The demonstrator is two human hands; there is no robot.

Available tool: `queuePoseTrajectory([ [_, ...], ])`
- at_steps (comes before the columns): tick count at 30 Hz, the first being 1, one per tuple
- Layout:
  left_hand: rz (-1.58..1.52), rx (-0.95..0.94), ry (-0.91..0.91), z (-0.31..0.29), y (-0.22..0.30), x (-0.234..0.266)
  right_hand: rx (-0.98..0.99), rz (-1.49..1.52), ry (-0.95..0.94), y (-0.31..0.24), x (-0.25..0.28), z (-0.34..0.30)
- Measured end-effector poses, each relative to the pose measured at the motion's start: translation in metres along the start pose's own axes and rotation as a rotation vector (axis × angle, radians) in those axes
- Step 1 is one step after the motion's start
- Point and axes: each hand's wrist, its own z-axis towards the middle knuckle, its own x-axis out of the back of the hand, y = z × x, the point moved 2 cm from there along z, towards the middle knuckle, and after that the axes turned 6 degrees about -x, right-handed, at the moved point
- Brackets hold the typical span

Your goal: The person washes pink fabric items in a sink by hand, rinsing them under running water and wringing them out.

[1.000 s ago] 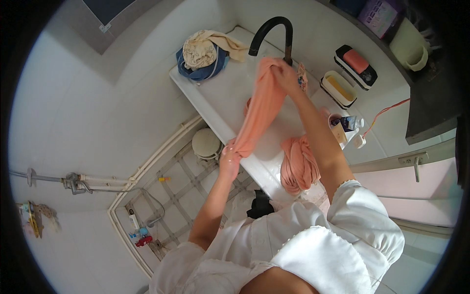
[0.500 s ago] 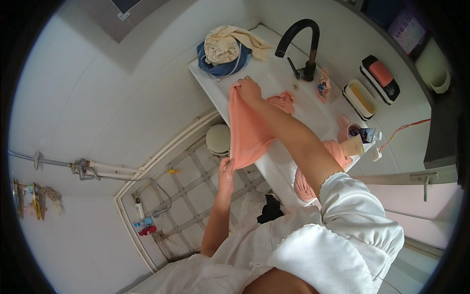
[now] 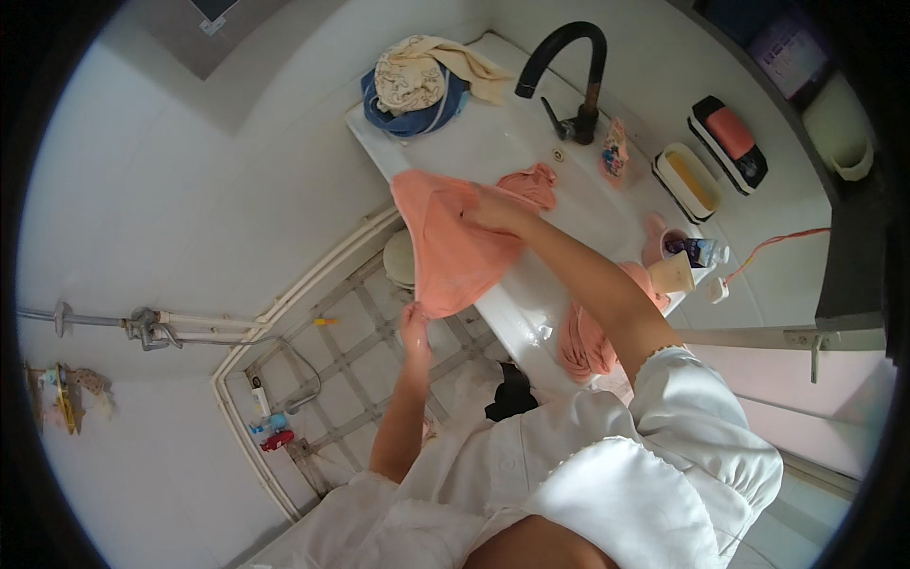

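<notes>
A coral-coloured garment (image 3: 453, 256) hangs spread out over the left rim of the white sink (image 3: 607, 223); its cut is not clear. My left hand (image 3: 414, 327) pinches its lower corner, past the sink's edge above the floor. At the garment's right side, my right hand (image 3: 489, 208) grips the fabric, fingertips partly lost in its folds. A bunched coral part (image 3: 533, 185) lies in the basin beyond that hand. Under my right forearm, another heap of coral cloth (image 3: 586, 343) rests on the sink's near end.
A black faucet (image 3: 580, 119) stands at the back. Cream cloth (image 3: 409, 78) sits in a blue bundle (image 3: 417, 119) at the far left corner. Soap dishes (image 3: 690, 182), a pink cup (image 3: 662, 242) and a beige tube (image 3: 671, 273) line the right. A pale round container (image 3: 399, 258) is below.
The garment's upper edge has dropped and its upper left part has flopped outward. My right hand has moved down to the garment's right side. The whole view has shifted slightly.
</notes>
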Motion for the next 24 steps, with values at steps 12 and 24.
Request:
queuePoseTrajectory([
  [12,-0.378,0.426,-0.415,0.0,0.06,-0.052,-0.468,0.416,-0.477,-0.043,-0.016,-0.165],
  [24,0.184,0.525,-0.765,-0.026,0.084,-0.067,-0.564,2.183,0.206,-0.067,-0.046,-0.171],
])
